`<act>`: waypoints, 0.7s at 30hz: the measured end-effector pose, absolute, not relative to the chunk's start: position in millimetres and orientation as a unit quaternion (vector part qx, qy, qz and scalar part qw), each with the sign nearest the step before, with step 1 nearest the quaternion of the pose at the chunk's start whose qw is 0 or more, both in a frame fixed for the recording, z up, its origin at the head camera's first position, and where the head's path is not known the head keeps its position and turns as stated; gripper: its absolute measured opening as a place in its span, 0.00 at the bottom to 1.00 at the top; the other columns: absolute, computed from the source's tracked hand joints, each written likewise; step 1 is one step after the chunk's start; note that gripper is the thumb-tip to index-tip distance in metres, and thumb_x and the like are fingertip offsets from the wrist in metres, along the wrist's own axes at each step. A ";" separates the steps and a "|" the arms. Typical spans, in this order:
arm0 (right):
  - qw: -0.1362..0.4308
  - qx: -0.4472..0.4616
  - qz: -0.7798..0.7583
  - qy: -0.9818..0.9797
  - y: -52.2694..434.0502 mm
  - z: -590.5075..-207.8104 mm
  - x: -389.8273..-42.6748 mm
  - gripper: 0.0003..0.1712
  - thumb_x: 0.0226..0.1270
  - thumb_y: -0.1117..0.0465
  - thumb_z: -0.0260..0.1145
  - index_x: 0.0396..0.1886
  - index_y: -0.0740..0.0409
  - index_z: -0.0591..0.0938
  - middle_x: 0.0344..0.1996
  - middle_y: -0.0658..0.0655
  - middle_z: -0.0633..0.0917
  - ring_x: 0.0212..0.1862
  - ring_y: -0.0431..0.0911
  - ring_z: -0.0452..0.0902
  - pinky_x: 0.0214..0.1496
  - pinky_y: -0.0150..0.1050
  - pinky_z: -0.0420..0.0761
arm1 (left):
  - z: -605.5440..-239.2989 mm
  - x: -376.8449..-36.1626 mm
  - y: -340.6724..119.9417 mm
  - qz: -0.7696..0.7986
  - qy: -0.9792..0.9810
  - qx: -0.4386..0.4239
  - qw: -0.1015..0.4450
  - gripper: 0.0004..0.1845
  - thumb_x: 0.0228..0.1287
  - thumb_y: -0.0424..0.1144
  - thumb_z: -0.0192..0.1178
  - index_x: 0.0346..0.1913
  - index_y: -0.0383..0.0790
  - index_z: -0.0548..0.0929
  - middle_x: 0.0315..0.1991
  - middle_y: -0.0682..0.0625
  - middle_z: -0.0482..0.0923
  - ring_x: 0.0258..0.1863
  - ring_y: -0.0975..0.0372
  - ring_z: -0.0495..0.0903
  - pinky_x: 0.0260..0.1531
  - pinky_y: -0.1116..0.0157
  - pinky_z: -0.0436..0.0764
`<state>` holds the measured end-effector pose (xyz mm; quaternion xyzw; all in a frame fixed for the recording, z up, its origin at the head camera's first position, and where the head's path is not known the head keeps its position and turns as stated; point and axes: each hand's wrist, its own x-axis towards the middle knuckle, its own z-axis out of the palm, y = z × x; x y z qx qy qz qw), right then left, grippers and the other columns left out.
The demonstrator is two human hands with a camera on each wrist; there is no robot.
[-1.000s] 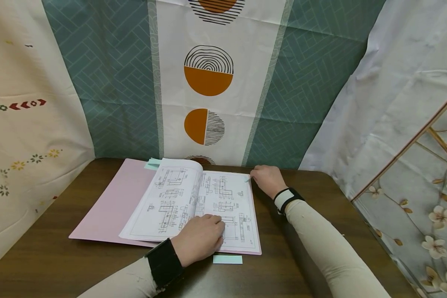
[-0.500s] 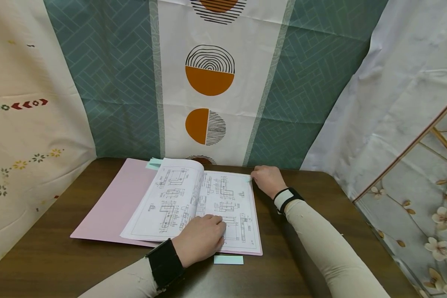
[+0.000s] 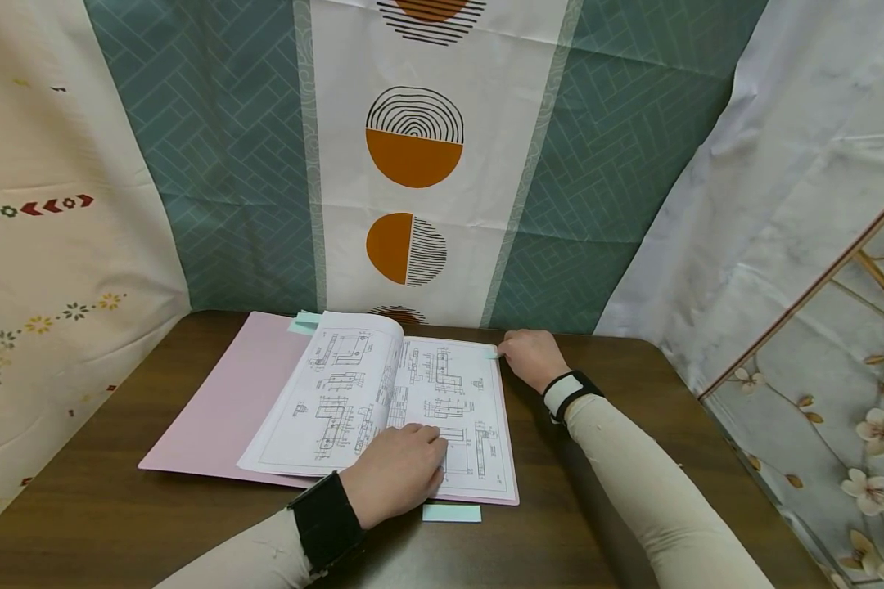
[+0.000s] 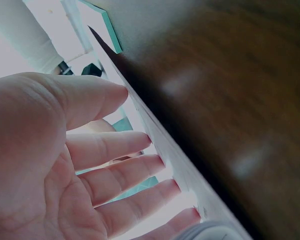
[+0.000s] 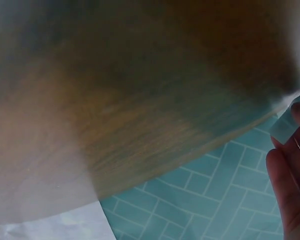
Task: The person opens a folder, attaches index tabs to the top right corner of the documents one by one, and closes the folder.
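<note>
A booklet of technical drawings (image 3: 453, 393) lies open on the table, its pink cover (image 3: 224, 409) spread out to the left. My left hand (image 3: 398, 474) rests on the lower part of the right-hand page. In the left wrist view its fingers (image 4: 132, 177) are nearly straight, fingertips against the paper. At the upper right corner of that page, my right hand (image 3: 534, 357) pinches a pale green sticky tab (image 5: 285, 127) between thumb and fingers. In the head view the tab overlaps the page edge, mostly hidden by the fingers.
A pad of pale green sticky notes (image 3: 452, 513) lies just below the booklet's front edge. More green tabs (image 3: 304, 324) stick out at the top of the left pages. Patterned cloth (image 3: 427, 164) hangs behind the brown wooden table (image 3: 530, 548).
The right hand has shifted very slightly at the page corner. The left hand and the booklet stay in place.
</note>
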<state>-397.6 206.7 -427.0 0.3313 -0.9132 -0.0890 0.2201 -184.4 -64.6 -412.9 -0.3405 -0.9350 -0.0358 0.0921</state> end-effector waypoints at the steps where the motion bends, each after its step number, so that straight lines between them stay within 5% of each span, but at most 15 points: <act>1: 0.220 0.331 -0.089 -0.913 206.8 -426.8 -397.3 0.12 0.71 0.70 0.76 0.40 0.48 0.97 0.35 0.51 0.91 0.36 0.46 0.88 0.35 0.42 0.87 | -413.0 -184.5 -64.6 -0.035 -0.935 -0.341 0.092 0.13 0.74 0.46 0.73 0.48 0.40 0.90 0.47 0.48 0.88 0.43 0.54 0.87 0.39 0.55 0.86; 21: 0.210 0.341 -0.087 -0.912 212.3 -427.2 -396.1 0.16 0.71 0.71 0.75 0.46 0.46 0.98 0.36 0.49 0.92 0.38 0.43 0.90 0.36 0.40 0.88 | -412.0 -184.3 -64.5 -0.035 -0.933 -0.348 0.089 0.11 0.74 0.45 0.73 0.47 0.41 0.90 0.43 0.49 0.87 0.40 0.56 0.86 0.35 0.57 0.85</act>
